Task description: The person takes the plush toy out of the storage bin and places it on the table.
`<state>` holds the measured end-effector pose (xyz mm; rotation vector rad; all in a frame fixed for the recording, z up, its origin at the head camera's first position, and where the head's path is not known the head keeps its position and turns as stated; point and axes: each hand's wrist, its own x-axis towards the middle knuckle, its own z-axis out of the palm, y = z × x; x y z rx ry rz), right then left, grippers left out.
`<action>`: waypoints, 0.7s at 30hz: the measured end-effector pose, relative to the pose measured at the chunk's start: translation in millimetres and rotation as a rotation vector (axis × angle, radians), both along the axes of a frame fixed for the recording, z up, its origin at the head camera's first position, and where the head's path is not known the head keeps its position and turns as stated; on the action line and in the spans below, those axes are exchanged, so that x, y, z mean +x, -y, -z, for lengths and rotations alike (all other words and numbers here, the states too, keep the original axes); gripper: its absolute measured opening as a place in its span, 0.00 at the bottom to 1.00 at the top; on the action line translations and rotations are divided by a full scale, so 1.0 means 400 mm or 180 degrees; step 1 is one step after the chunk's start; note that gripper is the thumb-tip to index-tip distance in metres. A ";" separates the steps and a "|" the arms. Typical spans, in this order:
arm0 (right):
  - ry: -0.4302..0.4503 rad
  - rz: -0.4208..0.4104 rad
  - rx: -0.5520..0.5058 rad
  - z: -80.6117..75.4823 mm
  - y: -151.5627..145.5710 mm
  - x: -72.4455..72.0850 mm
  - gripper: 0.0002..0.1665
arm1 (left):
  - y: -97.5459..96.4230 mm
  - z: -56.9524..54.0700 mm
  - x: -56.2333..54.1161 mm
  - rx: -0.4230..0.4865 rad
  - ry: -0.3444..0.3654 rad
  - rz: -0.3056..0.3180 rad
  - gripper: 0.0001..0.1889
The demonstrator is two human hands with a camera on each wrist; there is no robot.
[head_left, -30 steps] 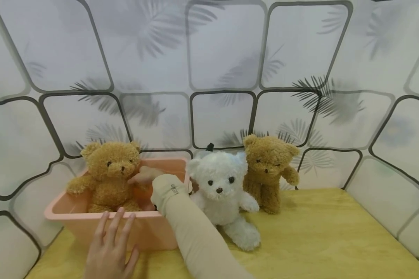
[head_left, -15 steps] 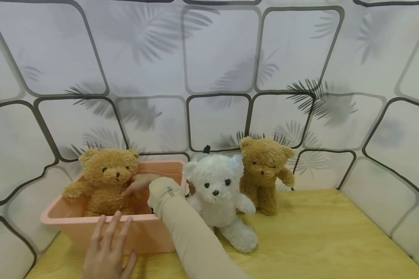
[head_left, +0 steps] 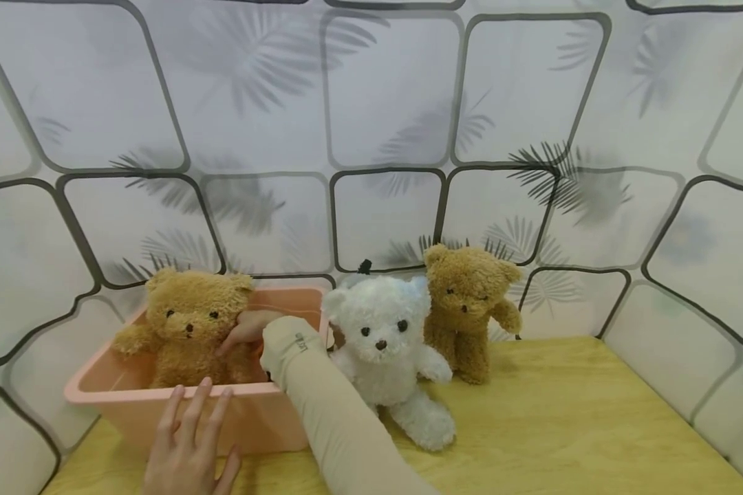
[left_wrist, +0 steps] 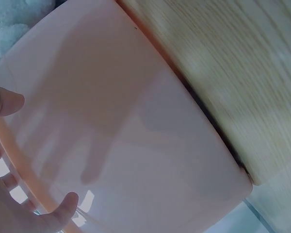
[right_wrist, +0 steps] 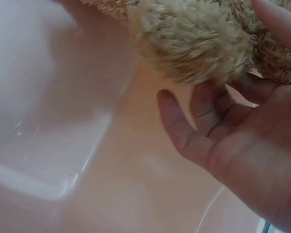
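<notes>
A brown teddy bear (head_left: 192,330) sits upright inside a pink plastic tub (head_left: 272,405) at the left of the head view. My right hand (head_left: 250,326) reaches into the tub and holds the bear by its side. In the right wrist view, the fingers of the right hand (right_wrist: 247,141) curl under a furry limb of the bear (right_wrist: 194,43), the thumb lying on the fur above. My left hand (head_left: 186,443) rests with straight fingers against the tub's near rim. The left wrist view shows the left hand (left_wrist: 29,216) beside the tub wall (left_wrist: 150,131).
A white teddy bear (head_left: 384,350) sits just right of the tub, close to my right forearm. Behind it stands another brown bear (head_left: 467,309). The wooden table (head_left: 582,419) extends to the right, and a patterned curtain (head_left: 384,103) encloses the back and sides.
The brown bear in the tub has sunk slightly and turned from facing right to facing forward, my right hand staying at its side. The left hand stays on the rim; the whole view shifted a little.
</notes>
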<state>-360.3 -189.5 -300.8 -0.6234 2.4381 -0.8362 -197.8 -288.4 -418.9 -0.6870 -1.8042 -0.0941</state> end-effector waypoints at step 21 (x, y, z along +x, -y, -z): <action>0.0358 0.0364 -0.0060 -0.013 -0.026 0.028 0.35 | -0.002 0.000 -0.010 0.0073 -0.0094 -0.0010 0.31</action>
